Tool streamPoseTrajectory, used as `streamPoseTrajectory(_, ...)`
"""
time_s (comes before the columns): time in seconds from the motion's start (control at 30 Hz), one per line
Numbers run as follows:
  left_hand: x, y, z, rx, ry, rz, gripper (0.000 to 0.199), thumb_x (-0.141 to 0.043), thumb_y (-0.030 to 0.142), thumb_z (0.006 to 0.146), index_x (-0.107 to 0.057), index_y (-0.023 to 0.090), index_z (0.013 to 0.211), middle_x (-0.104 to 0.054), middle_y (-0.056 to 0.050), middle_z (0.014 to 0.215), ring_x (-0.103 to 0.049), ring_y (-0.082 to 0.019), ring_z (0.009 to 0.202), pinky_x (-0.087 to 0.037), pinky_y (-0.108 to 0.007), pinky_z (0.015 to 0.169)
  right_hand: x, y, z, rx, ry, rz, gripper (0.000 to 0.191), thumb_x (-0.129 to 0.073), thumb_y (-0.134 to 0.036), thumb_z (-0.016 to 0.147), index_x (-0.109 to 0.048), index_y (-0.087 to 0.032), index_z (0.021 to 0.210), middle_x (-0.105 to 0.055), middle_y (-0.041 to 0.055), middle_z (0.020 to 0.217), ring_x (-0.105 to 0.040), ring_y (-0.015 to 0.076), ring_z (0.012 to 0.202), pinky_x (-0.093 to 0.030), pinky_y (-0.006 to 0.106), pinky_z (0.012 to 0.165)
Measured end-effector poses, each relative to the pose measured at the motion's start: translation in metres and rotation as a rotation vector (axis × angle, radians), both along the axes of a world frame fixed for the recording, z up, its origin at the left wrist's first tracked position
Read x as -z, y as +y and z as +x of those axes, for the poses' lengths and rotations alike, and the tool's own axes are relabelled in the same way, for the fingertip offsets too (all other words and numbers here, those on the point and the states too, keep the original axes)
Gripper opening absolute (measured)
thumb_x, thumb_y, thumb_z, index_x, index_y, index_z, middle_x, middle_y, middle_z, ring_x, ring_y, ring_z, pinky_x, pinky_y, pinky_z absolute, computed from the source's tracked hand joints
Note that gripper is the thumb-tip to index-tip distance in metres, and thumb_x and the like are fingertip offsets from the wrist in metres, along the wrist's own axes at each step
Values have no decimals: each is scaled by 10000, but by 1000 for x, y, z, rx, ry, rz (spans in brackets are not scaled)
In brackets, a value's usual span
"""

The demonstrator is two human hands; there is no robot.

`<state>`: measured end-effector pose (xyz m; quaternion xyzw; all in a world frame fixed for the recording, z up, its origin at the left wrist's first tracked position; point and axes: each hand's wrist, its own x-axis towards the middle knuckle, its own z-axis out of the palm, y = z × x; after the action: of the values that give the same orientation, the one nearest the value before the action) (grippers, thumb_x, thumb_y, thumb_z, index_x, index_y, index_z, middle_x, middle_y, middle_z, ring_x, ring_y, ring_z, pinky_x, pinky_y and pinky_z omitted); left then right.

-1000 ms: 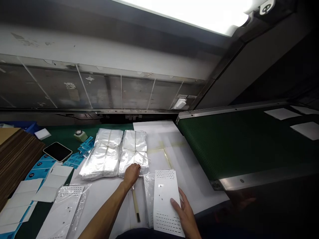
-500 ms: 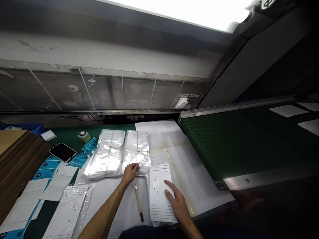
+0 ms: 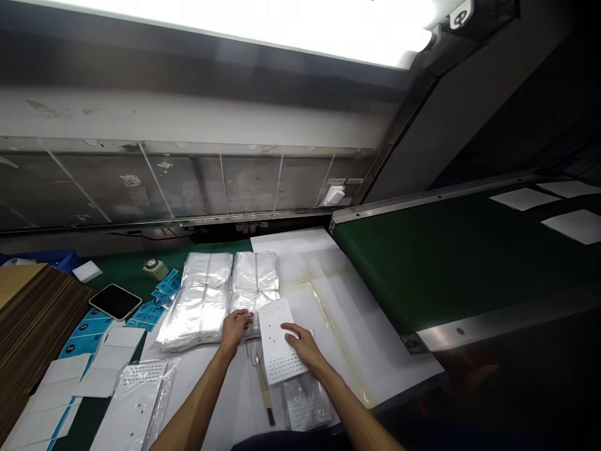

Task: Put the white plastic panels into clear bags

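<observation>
My right hand (image 3: 304, 351) grips a white card (image 3: 277, 344) printed with rows of black dashes and pierced by small holes. The card is tilted and raised over the table, thumb and fingers at its right edge. My left hand (image 3: 233, 332) is closed in a pinch at the front edge of a tied bundle of clear plastic bags (image 3: 256, 270). Whatever the left fingertips hold is too unclear to name. A second tied bag bundle (image 3: 206, 297) lies to the left. Below the raised card lies a bagged white card (image 3: 307, 404). A wooden-handled tool (image 3: 265, 394) rests between my forearms.
At left are another bagged card (image 3: 131, 404), folded white cards (image 3: 110, 360), a phone (image 3: 115, 302), blue labels (image 3: 150, 313), a small jar (image 3: 154, 268) and stacked cardboard (image 3: 37, 332). A green conveyor belt (image 3: 446, 263) carrying white sheets (image 3: 524, 198) runs along the right.
My right hand has lifted the white card and moved it up and left, uncovering the bagged card underneath. My left hand has shifted slightly left. The camera view has tilted a little.
</observation>
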<state>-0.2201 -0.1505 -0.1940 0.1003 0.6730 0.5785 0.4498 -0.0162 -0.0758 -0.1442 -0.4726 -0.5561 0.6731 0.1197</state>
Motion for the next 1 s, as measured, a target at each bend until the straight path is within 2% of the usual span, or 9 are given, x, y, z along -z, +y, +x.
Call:
streamPoseTrajectory(0.23, -15, 5, -14, -198, -165, 110, 211, -605, 205, 854, -574, 113, 1041, -662, -64, 985, -659, -165, 810, -554, -360, 764, 0, -7, 21, 23, -66, 27, 434, -544, -389, 762, -625, -208, 1148, -621, 72, 1188, -628, 237, 938, -488, 346, 767)
streamPoseTrajectory(0.43, -56, 7, -43, -306, -200, 313, 197, -641, 115, 791, -582, 131, 978, -692, -72, 896, -682, -176, 748, -561, -368, 779, -1, -7, 22, 42, -83, 47, 421, -549, -383, 761, -634, -209, 1135, -645, 71, 1149, -641, 234, 901, -498, 342, 732)
streamPoseTrajectory(0.53, -77, -8, -66, -371, -178, 391, 170, -637, 99, 779, -602, 133, 942, -695, -76, 832, -681, -169, 731, -561, -341, 773, -1, -3, 25, 35, -80, 75, 429, -527, -391, 778, -625, -205, 1151, -647, 73, 1150, -652, 227, 861, -507, 337, 694)
streamPoseTrajectory(0.6, -85, -27, -79, -428, -158, 407, 152, -627, 107, 785, -612, 139, 932, -693, -80, 817, -677, -165, 730, -566, -315, 738, -2, 1, 30, 25, -80, 106, 453, -495, -411, 802, -597, -204, 1193, -644, 81, 1158, -660, 226, 817, -512, 345, 663)
streamPoseTrajectory(0.7, -86, -60, -89, -531, -117, 388, 148, -631, 114, 780, -627, 152, 923, -689, -79, 827, -665, -149, 729, -564, -261, 686, -3, 8, 36, 3, -93, 185, 468, -447, -437, 839, -563, -224, 1238, -617, 83, 1210, -659, 233, 839, -516, 373, 687)
streamPoseTrajectory(0.77, -81, -81, -90, -598, -91, 351, 147, -645, 118, 766, -639, 155, 908, -679, -65, 811, -653, -137, 712, -559, -237, 653, -4, 12, 37, -15, -118, 264, 444, -440, -430, 849, -580, -237, 1223, -590, 69, 1250, -625, 248, 972, -496, 396, 795)
streamPoseTrajectory(0.87, -69, -106, -87, -677, -58, 274, 162, -667, 131, 738, -653, 163, 896, -656, -41, 770, -636, -134, 667, -559, -244, 597, -7, 16, 35, -65, -166, 396, 384, -478, -394, 838, -628, -271, 1169, -581, 31, 1252, -497, 263, 1184, -375, 407, 987)
streamPoseTrajectory(0.93, -63, -119, -87, -728, -8, 217, 185, -686, 136, 715, -661, 160, 897, -643, -35, 744, -625, -135, 638, -553, -243, 555, -9, 17, 35, -112, -191, 464, 352, -508, -361, 823, -648, -303, 1140, -605, 17, 1196, -487, 267, 1192, -338, 395, 1013)
streamPoseTrajectory(1.0, -63, -134, -90, -821, 110, 159, 204, -698, 127, 701, -669, 160, 901, -634, -23, 739, -605, -115, 614, -533, -198, 513, -13, 18, 39, -155, -213, 506, 337, -523, -334, 810, -662, -323, 1117, -628, 20, 1117, -558, 269, 1095, -382, 385, 957)
